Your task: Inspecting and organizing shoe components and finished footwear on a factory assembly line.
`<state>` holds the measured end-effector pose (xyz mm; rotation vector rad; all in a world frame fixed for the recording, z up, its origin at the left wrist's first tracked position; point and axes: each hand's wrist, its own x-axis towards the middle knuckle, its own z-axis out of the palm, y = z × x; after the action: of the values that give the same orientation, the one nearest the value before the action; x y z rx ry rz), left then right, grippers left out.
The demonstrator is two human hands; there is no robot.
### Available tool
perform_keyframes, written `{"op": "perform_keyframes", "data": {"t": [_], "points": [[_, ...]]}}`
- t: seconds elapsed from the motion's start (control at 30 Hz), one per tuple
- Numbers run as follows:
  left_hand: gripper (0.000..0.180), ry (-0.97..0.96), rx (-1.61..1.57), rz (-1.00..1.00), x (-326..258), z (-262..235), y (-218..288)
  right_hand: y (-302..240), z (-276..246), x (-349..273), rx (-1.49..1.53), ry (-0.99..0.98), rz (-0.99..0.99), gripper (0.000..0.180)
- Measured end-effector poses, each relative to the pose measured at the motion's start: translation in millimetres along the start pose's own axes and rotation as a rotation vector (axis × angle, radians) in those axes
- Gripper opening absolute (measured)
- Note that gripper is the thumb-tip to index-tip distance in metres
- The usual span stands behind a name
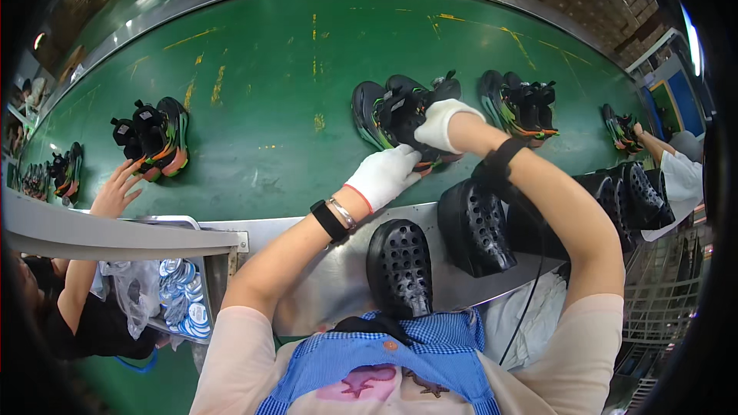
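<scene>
Both of my hands wear white gloves and are at a group of black sneakers (371, 111) with green and orange soles on the green work surface. My left hand (383, 178) grips the near end of one sneaker, its thumb and fingers closed at the orange sole edge. Just above and to the right, my right hand (446, 124) is curled over the same sneaker's upper; its fingertips are partly hidden. A black strap and a bracelet circle my left wrist. On my right wrist sits a black strap with a small device.
Black perforated shoe forms (400, 265) stand on the metal ledge (319, 277) before me and to the right. More sneakers (523, 104) lie right, others (157, 138) left beside a co-worker's hand (115, 188). A metal bar (123, 237) and a tray of round pieces (184, 300) are near left.
</scene>
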<state>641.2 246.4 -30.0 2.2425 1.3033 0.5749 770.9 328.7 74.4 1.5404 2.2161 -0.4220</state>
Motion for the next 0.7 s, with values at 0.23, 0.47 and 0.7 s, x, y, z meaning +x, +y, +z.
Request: {"op": "perform_keyframes", "data": {"t": [0.23, 0.47, 0.7], "points": [[0.032, 0.05, -0.05, 0.005, 13, 9, -2, -8, 26, 30, 0.003, 0.095, -0.011, 0.041], [0.033, 0.042, 0.074, -0.042, 9, -3, -4, -13, -4, 19, 0.105, -0.252, -0.077, 0.036], [0.032, -0.216, 0.109, -0.18, 11, -5, 2, -8, -2, 25, 0.136, -0.361, -0.056, 0.041]]}}
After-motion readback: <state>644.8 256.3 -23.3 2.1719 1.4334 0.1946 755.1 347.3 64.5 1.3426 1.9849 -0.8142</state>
